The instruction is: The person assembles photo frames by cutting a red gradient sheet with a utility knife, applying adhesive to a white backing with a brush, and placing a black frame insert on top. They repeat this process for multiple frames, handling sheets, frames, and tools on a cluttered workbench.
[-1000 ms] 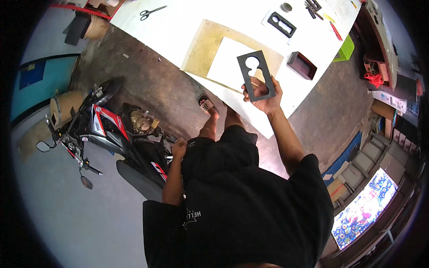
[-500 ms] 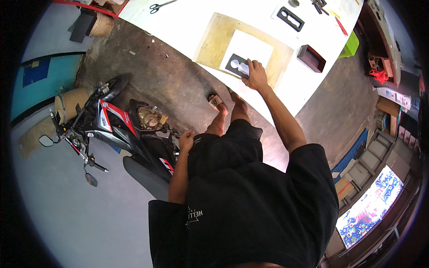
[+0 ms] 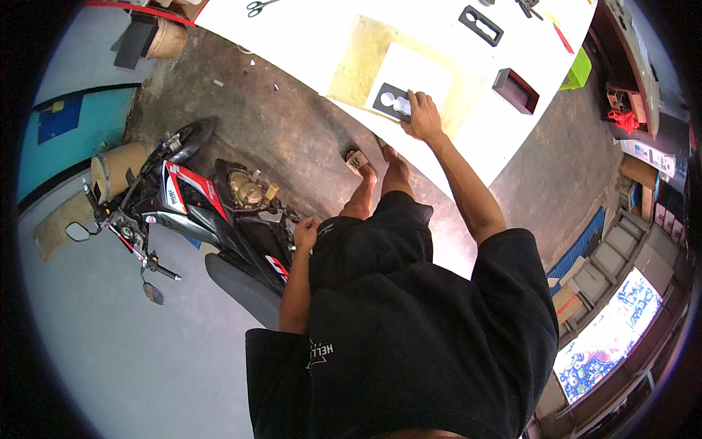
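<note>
My right hand [image 3: 424,117] grips the right end of a flat black foam insert [image 3: 383,100], thumb at its near edge and fingers over its top. White shows through the round and long cut-outs in the insert. It lies on a white sheet [image 3: 414,67], which rests on a larger yellowish board [image 3: 356,64] at the table's near edge. My left hand [image 3: 306,233] hangs low beside my thigh, near the motorcycle, its fingers curled in with nothing visible in them.
On the white table [image 3: 314,44] lie a second black insert [image 3: 480,26], an open dark box [image 3: 515,91], scissors [image 3: 261,7] and a red pen-like tool [image 3: 562,39]. A green basket [image 3: 578,71] stands beyond the right edge. A motorcycle [image 3: 212,205] is parked at my left.
The whole view has shifted slightly, so the table things appear a little higher and further right. My right hand stays on the insert; my left still hangs by my thigh.
</note>
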A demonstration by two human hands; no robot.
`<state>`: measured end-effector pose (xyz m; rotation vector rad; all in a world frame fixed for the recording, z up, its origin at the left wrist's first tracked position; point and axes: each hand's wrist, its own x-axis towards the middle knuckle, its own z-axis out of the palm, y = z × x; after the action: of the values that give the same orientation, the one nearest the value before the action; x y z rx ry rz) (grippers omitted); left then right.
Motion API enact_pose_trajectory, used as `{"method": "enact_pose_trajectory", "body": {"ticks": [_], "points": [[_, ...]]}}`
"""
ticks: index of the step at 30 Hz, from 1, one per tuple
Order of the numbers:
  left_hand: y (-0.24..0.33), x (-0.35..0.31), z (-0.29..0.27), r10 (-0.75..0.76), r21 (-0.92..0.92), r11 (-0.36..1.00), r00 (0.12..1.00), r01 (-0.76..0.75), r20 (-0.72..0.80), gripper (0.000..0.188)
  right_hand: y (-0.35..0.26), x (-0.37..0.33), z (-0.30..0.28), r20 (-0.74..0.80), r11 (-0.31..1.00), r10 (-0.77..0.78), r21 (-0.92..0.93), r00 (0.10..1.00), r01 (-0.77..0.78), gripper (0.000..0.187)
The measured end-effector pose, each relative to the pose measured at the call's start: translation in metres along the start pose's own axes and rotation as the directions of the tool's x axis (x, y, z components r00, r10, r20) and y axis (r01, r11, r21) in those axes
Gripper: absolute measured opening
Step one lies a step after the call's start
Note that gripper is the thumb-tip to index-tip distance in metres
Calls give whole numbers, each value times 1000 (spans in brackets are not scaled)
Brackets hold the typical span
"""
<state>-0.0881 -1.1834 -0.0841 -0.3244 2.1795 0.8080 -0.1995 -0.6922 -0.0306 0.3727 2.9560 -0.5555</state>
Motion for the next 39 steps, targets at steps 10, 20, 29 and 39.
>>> {"method": "enact_pose_trajectory", "body": {"ticks": [10, 20, 29, 39], "points": [[-11, 14, 11, 33, -66, 997, 998, -37, -55, 27, 2, -6, -6, -19, 998, 8, -54, 1000, -10, 102], [20, 5, 2, 48, -46, 998, 997, -51, -56, 23, 33, -19, -2, 51, 998, 43, 43, 998, -45, 98], [61, 10, -5, 84, 7, 996, 996, -84, -19, 23, 31, -17, -6, 97, 996, 84, -6, 992, -84, 96], [153, 35, 34, 379, 211, 906, 925, -367, -18, 29, 70, -98, -48, -45, 972, 207, 127, 977, -200, 94]]}}
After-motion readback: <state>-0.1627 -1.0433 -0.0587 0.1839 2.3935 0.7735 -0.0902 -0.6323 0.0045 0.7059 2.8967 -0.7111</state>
